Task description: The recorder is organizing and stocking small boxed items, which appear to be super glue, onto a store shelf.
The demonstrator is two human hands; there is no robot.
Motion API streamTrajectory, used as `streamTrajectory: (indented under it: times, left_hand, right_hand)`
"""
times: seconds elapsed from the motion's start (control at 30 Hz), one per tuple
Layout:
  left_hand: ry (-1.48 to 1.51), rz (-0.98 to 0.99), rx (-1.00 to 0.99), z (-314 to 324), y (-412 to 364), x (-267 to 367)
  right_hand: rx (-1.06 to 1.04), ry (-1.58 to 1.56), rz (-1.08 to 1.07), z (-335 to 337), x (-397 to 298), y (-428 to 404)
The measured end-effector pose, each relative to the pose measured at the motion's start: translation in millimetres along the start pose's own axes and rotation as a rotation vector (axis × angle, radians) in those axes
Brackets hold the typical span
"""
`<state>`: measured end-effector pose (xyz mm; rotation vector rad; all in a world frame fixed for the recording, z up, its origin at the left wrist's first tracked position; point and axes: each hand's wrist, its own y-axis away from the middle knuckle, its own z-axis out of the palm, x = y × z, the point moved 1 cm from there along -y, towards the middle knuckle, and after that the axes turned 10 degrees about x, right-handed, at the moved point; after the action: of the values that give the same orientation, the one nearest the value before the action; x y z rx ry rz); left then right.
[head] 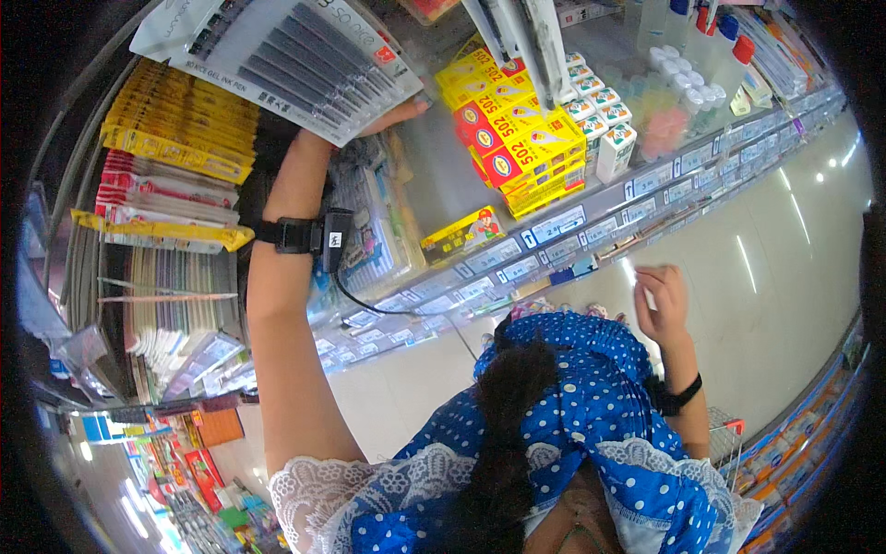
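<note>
My left hand (394, 119) reaches over the shelf and is mostly hidden behind a blister pack of gel ink pens (304, 66). Only a digit and the hand's edge show past the pack's lower right, so its grip is unclear. Right of it stand stacked yellow and red glue boxes (522, 138), with small white and green boxes (612, 138) beside them. A single yellow box (464, 232) lies at the shelf's front. My right hand (662, 305) hangs above the aisle floor, fingers loosely bent, holding nothing.
Yellow packets (180, 121) and upright notebooks (180, 298) fill the left side. Clear packs of pens (529, 48) hang above the glue. Price labels (554, 228) line the shelf edge. Bottles with red and blue caps (734, 59) stand far right. A wire cart (723, 443) is behind my right arm.
</note>
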<state>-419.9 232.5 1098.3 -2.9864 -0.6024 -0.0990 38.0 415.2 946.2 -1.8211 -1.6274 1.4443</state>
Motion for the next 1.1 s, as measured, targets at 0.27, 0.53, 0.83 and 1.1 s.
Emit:
streamTrajectory:
  times: [0.27,0.53,0.83,1.1]
  left_hand:
    - [0.208,-0.221,-0.345,-60.0,73.8,106.2]
    - [0.123,0.033,-0.328,-10.2,98.3,167.2]
    - [0.207,0.068,-0.253,31.0,114.0,150.9]
    - [0.244,0.144,-0.311,36.7,101.0,147.8]
  right_hand:
    - [-0.209,0.252,0.437,-79.6,24.2,109.5]
    - [-0.421,0.319,0.560,-123.2,20.9,196.6]
    - [-0.121,0.603,0.796,-158.8,-89.8,287.6]
    - [-0.067,0.529,1.145,-134.3,-248.0,422.4]
